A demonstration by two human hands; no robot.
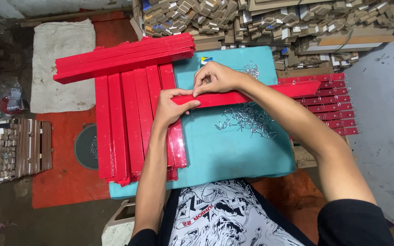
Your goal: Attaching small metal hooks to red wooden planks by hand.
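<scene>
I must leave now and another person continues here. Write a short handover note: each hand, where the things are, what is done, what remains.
Left hand: grips the end of one red strip lying across the teal board.
Right hand: fingertips pinch at the strip's top edge; any clip under them is hidden.
Things: loose metal clips lie on the board below the strip.
Done, it seems: red strips with clips stacked at the right.
Left, it seems: plain red strips laid side by side at the left, with more piled crosswise above them.

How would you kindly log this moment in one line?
left hand: holds red strip | right hand: pinching strip | metal clips: on teal board
</scene>
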